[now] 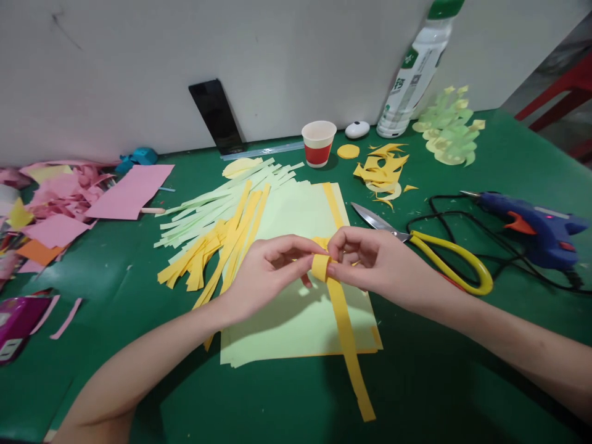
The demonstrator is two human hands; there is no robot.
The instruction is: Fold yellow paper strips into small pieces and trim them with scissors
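Left hand [272, 265] and right hand [382, 259] closed in fingertip pinches on yellow paper strip [343, 320], curled at top, tail crossing pale green sheets [282, 336] on green counter [231, 407]. Step: seemingly rolling strip; next move likely calls for light, even pinch. Bottle [414, 77]: label print too blurred to read.

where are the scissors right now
In the head view, the scissors lie on the green table, right of the paper stack, between the right hand and the glue gun.
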